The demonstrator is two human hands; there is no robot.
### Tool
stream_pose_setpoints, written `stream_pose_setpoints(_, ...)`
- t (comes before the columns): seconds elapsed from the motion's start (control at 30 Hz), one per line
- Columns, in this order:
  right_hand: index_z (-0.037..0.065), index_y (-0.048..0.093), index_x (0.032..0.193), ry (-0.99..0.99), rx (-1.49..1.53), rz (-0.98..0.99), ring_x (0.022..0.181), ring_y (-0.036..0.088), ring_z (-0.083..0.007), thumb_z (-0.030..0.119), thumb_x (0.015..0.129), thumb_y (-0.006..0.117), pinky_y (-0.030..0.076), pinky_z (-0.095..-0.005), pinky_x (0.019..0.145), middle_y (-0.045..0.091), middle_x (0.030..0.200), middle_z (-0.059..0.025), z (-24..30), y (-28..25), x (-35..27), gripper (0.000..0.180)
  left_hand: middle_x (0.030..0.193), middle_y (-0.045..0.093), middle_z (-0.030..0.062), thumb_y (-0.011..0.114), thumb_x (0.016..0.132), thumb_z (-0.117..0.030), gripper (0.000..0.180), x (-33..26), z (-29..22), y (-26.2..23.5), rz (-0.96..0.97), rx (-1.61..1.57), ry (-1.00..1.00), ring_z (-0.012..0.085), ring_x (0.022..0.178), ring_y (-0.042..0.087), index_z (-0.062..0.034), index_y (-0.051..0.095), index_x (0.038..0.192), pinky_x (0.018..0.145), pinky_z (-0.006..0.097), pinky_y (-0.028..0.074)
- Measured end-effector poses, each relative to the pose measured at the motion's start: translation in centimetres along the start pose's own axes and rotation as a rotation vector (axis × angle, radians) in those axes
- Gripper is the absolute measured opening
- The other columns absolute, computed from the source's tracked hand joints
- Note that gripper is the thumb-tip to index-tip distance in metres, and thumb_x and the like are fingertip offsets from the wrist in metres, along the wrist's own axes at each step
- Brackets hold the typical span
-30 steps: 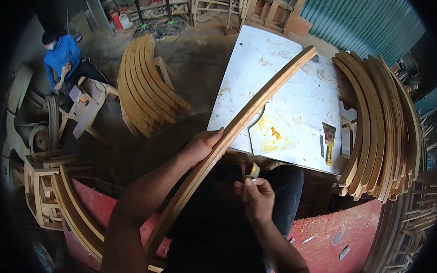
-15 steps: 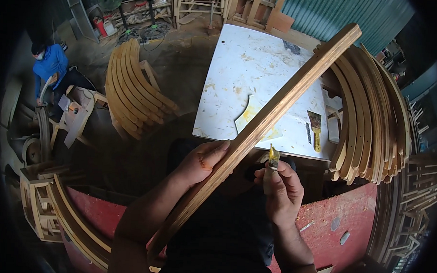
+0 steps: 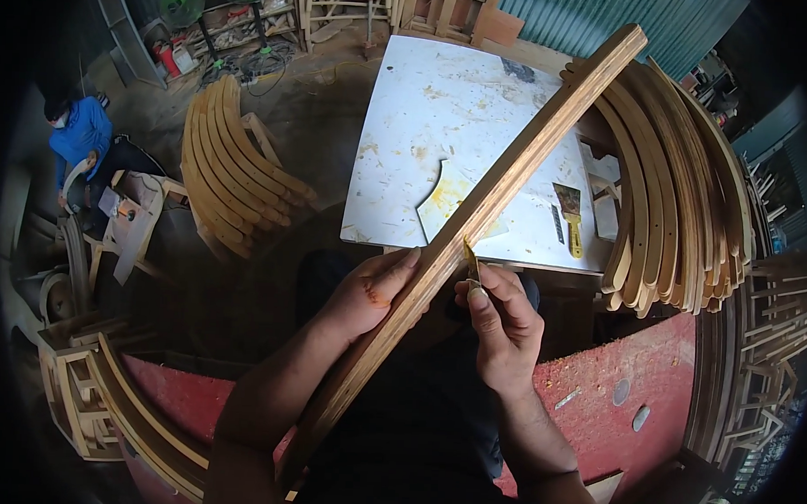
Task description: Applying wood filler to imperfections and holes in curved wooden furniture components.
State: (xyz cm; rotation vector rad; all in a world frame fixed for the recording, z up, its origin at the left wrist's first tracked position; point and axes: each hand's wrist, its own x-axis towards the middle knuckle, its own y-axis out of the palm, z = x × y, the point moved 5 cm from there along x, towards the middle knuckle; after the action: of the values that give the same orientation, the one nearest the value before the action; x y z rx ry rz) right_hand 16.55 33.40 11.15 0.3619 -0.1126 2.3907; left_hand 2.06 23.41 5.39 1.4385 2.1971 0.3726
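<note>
A long curved strip of laminated wood (image 3: 522, 158) runs from my lap up and to the right, over a white table (image 3: 445, 93). My left hand (image 3: 367, 291) grips the strip from the left side near its middle. My right hand (image 3: 499, 322) holds a small yellow-stained putty knife (image 3: 470, 259), its blade touching the strip's right edge just above my fingers.
A second putty knife (image 3: 569, 218) with a yellow handle lies on the table beside a yellow smear. Stacks of curved wood pieces stand at right (image 3: 681, 199) and on the floor at left (image 3: 229, 170). A person in blue (image 3: 83, 139) sits far left. A red bench (image 3: 630, 384) is by my right forearm.
The strip has swung closer and more upright in view. My right hand has risen from below the strip and brought the small knife blade against its edge.
</note>
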Motion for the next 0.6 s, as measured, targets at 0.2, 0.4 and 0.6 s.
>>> stream_pose_setpoints(0.2,-0.002,0.062,0.129,0.024,0.037,-0.014,0.096,0.065,-0.0149,0.003,0.1,0.057,0.052,-0.0259,0.085,0.063,0.117,-0.0111,-0.1,0.1,-0.2,0.029,0.072,0.061,0.004,0.044,0.108,-0.042,0.042,0.3,-1.0,0.9,-0.002,-0.014,0.018,0.0114,0.058,0.057,-0.0054,0.063,0.106,0.053,0.026,0.046)
stream_pose_setpoints(0.4,-0.003,0.063,0.127,0.048,0.032,-0.001,0.093,0.064,-0.0153,0.006,0.101,0.058,0.052,-0.0255,0.083,0.063,0.114,-0.0112,0.0,-0.6,0.0,0.027,0.072,0.061,0.0049,0.044,0.108,-0.041,0.041,0.7,-1.0,0.4,-0.022,-0.001,0.008,0.0126,0.056,0.057,-0.0051,0.063,0.105,0.052,0.026,0.046)
stream_pose_setpoints(0.6,-0.003,0.063,0.125,0.05,0.096,-0.07,0.094,0.065,-0.0173,0.009,0.102,0.057,0.053,-0.0288,0.084,0.064,0.112,-0.0123,0.5,-2.1,0.6,0.027,0.068,0.058,0.0062,0.041,0.108,-0.04,0.04,-0.1,-0.6,0.5,-0.005,-0.034,-0.015,0.0147,0.05,0.053,-0.0054,0.061,0.106,0.046,0.027,0.044)
